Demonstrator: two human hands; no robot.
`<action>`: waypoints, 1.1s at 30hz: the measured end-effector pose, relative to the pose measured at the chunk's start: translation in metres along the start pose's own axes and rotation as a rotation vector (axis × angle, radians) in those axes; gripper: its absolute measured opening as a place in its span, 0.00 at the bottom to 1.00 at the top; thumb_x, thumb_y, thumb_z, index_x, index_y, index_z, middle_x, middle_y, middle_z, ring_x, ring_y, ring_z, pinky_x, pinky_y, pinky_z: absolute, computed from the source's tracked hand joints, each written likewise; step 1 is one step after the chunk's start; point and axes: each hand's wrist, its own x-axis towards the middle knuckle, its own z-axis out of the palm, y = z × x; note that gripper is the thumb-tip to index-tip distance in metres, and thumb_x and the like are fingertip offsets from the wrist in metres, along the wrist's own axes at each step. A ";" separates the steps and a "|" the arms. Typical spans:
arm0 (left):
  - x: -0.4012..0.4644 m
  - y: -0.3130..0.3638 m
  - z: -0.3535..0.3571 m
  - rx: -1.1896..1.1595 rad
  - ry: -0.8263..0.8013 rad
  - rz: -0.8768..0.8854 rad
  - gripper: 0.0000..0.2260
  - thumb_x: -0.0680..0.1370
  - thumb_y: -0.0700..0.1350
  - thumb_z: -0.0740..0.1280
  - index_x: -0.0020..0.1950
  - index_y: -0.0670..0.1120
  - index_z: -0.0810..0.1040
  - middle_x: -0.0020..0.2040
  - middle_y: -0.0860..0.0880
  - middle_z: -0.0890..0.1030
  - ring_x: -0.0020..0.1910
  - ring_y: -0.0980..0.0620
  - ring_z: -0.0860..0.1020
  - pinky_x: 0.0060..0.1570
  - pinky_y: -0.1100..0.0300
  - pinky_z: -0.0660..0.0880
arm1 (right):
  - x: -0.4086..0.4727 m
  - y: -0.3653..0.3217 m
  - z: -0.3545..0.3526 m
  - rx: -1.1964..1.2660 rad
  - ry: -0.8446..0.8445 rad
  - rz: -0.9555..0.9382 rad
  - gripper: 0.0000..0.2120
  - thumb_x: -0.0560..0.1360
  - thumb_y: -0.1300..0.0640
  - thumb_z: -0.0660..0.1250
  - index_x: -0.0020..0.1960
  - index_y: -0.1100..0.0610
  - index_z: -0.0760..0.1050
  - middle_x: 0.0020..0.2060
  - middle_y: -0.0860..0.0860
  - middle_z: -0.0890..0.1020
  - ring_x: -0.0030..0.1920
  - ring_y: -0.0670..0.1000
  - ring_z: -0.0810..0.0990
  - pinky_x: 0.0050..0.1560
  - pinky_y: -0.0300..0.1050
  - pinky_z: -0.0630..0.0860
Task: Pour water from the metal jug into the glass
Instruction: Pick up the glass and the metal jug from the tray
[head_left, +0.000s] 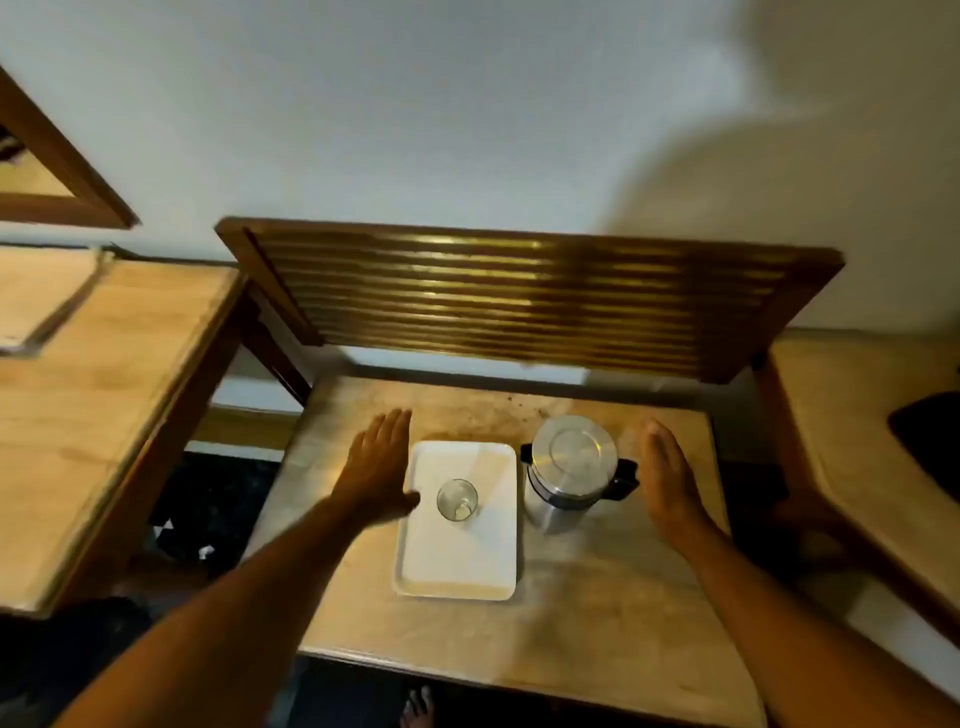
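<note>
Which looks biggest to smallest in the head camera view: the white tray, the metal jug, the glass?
1. White tray
2. Metal jug
3. Glass, which stands on the tray

All three sit at a similar nearness, so the order looks safe.

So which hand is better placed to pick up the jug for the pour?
Probably the right hand: it is open beside the metal jug, on the side of its black handle. The left hand lies flat at the white tray's far edge, nearer the glass.
</note>
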 end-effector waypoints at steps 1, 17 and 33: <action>-0.005 -0.002 0.026 -0.012 -0.041 -0.045 0.51 0.64 0.53 0.80 0.78 0.41 0.57 0.77 0.40 0.65 0.75 0.38 0.63 0.73 0.43 0.65 | 0.002 0.019 0.003 0.033 0.025 0.020 0.19 0.84 0.52 0.52 0.72 0.57 0.66 0.70 0.58 0.71 0.68 0.57 0.69 0.66 0.49 0.66; 0.027 0.013 0.206 -0.980 0.148 -0.451 0.35 0.64 0.45 0.84 0.68 0.47 0.73 0.62 0.50 0.78 0.63 0.46 0.76 0.61 0.51 0.74 | 0.047 0.120 0.054 0.480 0.109 0.101 0.15 0.70 0.64 0.65 0.26 0.59 0.79 0.20 0.45 0.76 0.24 0.43 0.76 0.24 0.37 0.73; -0.020 0.060 -0.084 -1.042 0.257 0.027 0.28 0.63 0.43 0.77 0.63 0.45 0.76 0.52 0.45 0.79 0.49 0.51 0.80 0.45 0.65 0.79 | 0.000 -0.159 -0.005 0.373 0.096 -0.085 0.09 0.64 0.47 0.71 0.35 0.52 0.85 0.27 0.48 0.84 0.31 0.47 0.82 0.30 0.44 0.75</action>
